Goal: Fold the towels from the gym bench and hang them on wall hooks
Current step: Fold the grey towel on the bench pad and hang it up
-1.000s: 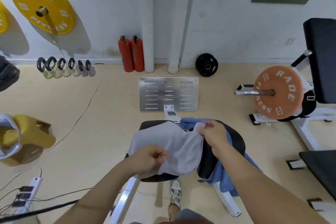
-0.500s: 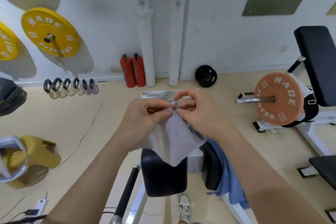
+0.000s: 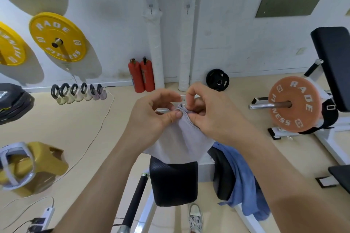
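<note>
A light grey towel point(image 3: 178, 142) hangs in the air above the black gym bench point(image 3: 174, 183). My left hand point(image 3: 153, 117) and my right hand point(image 3: 210, 113) both pinch its stitched top corner, close together at chest height. A blue towel point(image 3: 244, 181) lies draped over the bench's right side and hangs toward the floor. Two small wall hooks point(image 3: 150, 8), point(image 3: 187, 8) sit high on the white wall straight ahead, each above a wrapped white pipe.
Two red extinguishers point(image 3: 142, 75) stand by the wall. A row of kettlebells point(image 3: 77, 93) and a loose cable lie left. A black plate point(image 3: 217, 80) leans on the wall. An orange plate machine point(image 3: 294, 107) stands right. Yellow equipment point(image 3: 32, 166) sits far left.
The grey towel was lifted off the bench into the air. Both hands came together at its top corner. The view tilted up toward the wall.
</note>
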The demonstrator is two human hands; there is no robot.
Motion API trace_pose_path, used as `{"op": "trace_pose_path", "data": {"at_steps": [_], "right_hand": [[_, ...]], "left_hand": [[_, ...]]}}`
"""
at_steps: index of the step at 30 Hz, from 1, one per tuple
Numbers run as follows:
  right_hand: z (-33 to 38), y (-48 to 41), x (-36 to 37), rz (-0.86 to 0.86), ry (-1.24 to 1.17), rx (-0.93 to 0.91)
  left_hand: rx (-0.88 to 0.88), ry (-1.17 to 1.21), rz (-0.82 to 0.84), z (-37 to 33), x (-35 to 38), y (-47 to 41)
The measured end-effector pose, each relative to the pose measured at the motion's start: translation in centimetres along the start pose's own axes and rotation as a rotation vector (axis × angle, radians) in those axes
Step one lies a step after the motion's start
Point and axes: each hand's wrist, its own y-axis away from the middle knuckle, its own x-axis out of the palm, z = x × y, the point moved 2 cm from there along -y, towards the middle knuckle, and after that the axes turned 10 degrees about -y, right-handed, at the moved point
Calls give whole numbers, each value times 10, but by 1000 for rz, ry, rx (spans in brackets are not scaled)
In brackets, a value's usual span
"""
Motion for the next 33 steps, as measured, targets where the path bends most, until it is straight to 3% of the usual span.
{"op": "trace_pose_path", "data": {"at_steps": [2, 7, 12, 18, 24, 30, 33], "right_hand": [[-1, -1, -1, 1, 24, -24], [-17, -2, -1, 46, -118, 58], [-43, 5, -13, 294, 237, 46], [-50, 10, -39, 460, 196, 256], [-31, -3, -57, 168, 208, 96], [-22, -14, -56, 382, 526, 155], [-35, -34, -55, 380, 576, 170]], "left_hand": [[-24, -24, 88, -2, 0, -4], [-20, -95, -87, -7, -9, -12], [-29, -67, -89, -7, -15, -17], [-36, -115, -102, 3, -22, -23], [-95, -49, -128, 17, -22, -27], [-160, -72, -123, 30, -13, -33], [-188, -87, -182, 40, -8, -49]]}}
